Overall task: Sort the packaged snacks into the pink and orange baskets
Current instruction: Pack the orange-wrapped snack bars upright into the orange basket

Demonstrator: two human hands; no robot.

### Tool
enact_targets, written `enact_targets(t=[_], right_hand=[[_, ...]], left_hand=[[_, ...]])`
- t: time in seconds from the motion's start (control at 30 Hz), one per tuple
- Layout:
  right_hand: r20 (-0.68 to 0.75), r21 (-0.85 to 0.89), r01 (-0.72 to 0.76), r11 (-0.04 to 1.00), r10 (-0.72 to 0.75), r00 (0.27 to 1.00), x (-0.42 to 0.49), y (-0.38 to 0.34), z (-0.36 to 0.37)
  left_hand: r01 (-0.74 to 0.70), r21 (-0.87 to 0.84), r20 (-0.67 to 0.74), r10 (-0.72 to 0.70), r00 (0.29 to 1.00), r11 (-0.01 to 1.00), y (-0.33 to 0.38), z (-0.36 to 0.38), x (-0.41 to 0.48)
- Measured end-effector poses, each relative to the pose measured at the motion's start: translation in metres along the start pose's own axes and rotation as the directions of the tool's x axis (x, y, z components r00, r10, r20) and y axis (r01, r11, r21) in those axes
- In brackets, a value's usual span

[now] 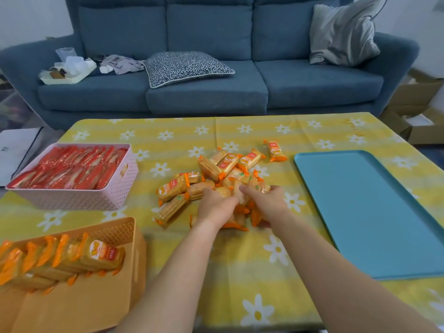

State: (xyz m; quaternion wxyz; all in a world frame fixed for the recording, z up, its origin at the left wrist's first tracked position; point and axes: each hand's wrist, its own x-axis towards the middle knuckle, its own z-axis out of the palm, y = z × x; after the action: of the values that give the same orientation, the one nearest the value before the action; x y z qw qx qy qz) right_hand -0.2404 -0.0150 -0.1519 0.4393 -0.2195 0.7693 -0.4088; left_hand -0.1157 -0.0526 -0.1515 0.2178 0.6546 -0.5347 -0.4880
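Head view: left hand [216, 207] and right hand [266, 203] clutch orange snack packets [225, 165] on the counter [240, 272], which are likely light, slick-wrapped and brittle, so grip bodies, not crimped ends.

pink basket [79, 197], red packets [69, 168] | orange basket [91, 296] | yellow daisy-print tablecloth [240, 265] | teal tray [374, 212] | blue sofa [206, 92]

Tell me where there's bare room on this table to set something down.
Free: the cloth between the orange basket and teal tray; the tray's own surface; the far strip by the sofa. Crowded: the snack pile at centre.
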Motion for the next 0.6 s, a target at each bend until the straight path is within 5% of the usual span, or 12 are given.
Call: enact_targets(t=[0.27, 0.6], right_hand=[[0.259, 0.135, -0.031, 0.99, -0.005, 0.966, -0.002, 0.003, -0.007], [0.215, 0.245, 0.265, 0.933, -0.319, 0.923, -0.039, -0.016, -0.006]], left_hand=[[0.08, -0.456, 0.147, -0.014, 0.989, 0.886, 0.008, -0.016, -0.014], [-0.083, -0.618, 0.126, 0.202, 0.971, 0.782, 0.02, -0.035, -0.047]])
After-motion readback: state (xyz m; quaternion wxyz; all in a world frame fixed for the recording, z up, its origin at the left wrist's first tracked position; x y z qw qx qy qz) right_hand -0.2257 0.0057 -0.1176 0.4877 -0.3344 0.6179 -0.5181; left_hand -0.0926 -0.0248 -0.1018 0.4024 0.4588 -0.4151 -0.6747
